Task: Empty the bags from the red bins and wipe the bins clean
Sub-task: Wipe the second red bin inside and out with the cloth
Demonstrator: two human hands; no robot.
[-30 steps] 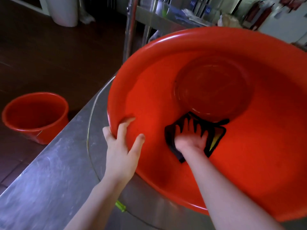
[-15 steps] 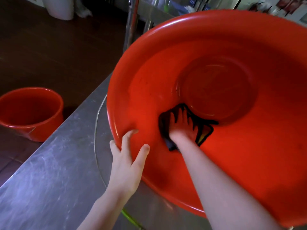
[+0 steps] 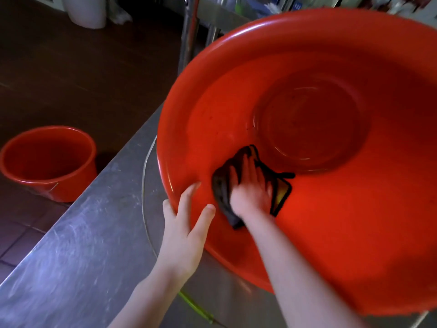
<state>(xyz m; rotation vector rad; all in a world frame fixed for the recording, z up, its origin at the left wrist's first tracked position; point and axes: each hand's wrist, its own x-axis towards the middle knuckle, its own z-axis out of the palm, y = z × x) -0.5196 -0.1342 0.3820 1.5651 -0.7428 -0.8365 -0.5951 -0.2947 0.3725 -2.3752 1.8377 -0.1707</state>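
Hands work apart: the right hand (image 3: 251,192) lies flat, fingers spread, pressing a dark cloth (image 3: 222,185) against the inner wall of the big red bin (image 3: 354,221); the left hand (image 3: 184,235) clasps the bin's near rim. The bin sits tilted on a steel counter (image 3: 78,252). A smaller red bin (image 3: 47,162) stands on the floor, left.

No lettering, label, brand or number can be read anywhere before me. The big red basin (image 3: 354,221) I am wiping bears no print that I can make out, nor does the dark cloth (image 3: 224,188) under my palm. The packages on the far shelf (image 3: 283,2) show blue patches, too blurred and small to read.
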